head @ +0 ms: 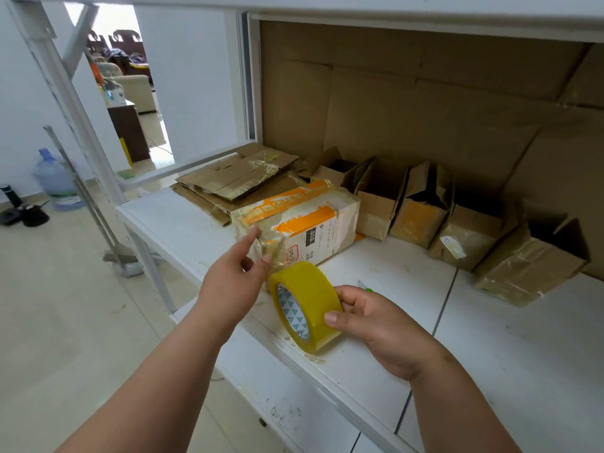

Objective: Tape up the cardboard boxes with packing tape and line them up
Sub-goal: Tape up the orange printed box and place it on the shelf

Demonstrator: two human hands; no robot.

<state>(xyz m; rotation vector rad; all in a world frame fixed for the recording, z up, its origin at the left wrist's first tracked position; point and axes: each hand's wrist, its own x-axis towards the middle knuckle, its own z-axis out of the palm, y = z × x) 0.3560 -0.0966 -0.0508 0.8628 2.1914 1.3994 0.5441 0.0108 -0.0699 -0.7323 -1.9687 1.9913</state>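
Right hand [369, 318] gripping tape roll [307, 305], left hand [237, 273] fingers extended touching box [304, 220]

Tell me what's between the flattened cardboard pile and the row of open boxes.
The orange-and-white box, lying on the white shelf, in the head view.

A makeshift storeroom or packing area is indicated: white metal shelving [183, 220], a cardboard-lined back wall [425, 103], flattened cartons [228, 181], and a water jug [54, 181] on the tiled floor.
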